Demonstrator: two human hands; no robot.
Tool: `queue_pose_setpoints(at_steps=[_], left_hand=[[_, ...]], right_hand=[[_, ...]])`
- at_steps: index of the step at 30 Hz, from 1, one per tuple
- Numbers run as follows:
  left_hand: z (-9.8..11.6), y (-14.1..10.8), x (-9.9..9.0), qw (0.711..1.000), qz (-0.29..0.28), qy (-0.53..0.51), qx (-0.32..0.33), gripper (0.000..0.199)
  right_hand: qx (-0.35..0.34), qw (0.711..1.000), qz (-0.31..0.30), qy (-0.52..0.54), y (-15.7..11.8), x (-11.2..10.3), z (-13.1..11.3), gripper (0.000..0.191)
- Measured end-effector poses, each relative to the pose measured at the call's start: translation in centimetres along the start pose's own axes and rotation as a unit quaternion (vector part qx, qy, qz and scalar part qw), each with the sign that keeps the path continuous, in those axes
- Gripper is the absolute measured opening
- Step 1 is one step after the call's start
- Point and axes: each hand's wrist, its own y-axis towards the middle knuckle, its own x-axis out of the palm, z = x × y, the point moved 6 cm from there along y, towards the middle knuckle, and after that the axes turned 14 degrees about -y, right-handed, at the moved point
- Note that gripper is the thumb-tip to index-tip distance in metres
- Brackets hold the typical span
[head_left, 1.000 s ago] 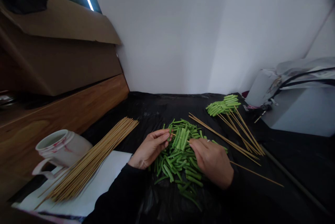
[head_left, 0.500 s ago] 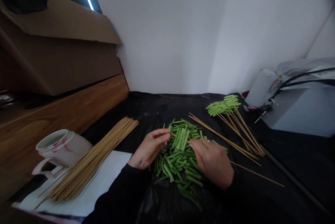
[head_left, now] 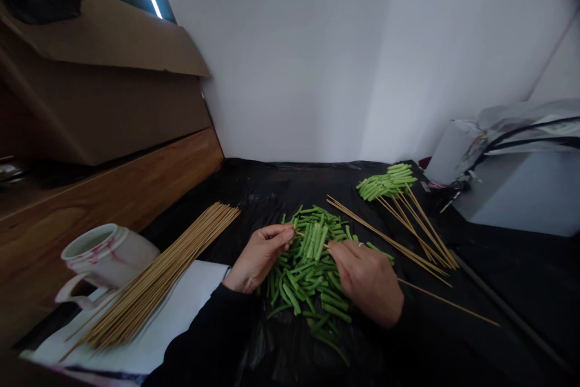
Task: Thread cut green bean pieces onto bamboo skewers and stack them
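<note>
A wooden skewer (head_left: 446, 301) runs through several short green bean pieces (head_left: 315, 241) above a loose pile of cut beans (head_left: 303, 281). My right hand (head_left: 369, 278) is closed round the skewer just right of the threaded pieces, and its long end sticks out to the lower right. At the left end, my left hand (head_left: 260, 254) pinches the tip area with thumb and forefinger; whether a bean piece is also between them is hard to tell. Finished skewers of beans (head_left: 387, 182) lie at the back right, their sticks pointing toward the front right.
On the left, a thick bundle of bare skewers (head_left: 158, 278) rests on white paper (head_left: 181, 314) beside a mug (head_left: 113, 257). A cardboard box (head_left: 113, 97) stands behind. Bare skewers (head_left: 385, 236) lie right of the pile. A grey-white box (head_left: 525, 188) stands far right.
The skewer's free end has slid slightly farther to the lower right. My right hand has shifted a very little; my left hand still pinches at the other end.
</note>
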Motion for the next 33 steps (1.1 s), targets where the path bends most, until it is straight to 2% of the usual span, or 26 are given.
queue_pose_setpoints(at_steps=[8,15,19,25,33], left_hand=[[-0.27,0.04,-0.01,1.000,-0.003,0.024,0.014,0.027],[-0.41,0.10,0.02,0.999,-0.010,0.044,0.015,0.027],[-0.66,0.08,0.09,0.999,-0.019,0.031,0.002,0.027],[-0.59,-0.09,0.31,0.999,-0.023,0.023,0.001,0.027],[-0.76,-0.24,0.70,0.999,-0.049,0.008,-0.018,0.024]], right_hand=[[0.000,1.000,-0.003,-0.013,-0.14,0.09,-0.30,0.024],[0.006,1.000,-0.009,0.022,-0.31,0.42,-0.29,0.025],[0.013,0.999,-0.001,0.032,-0.26,0.35,-0.28,0.025],[0.030,0.997,-0.023,0.069,-0.18,0.51,-0.38,0.026],[0.027,0.997,-0.003,0.077,-0.33,0.63,-0.28,0.024]])
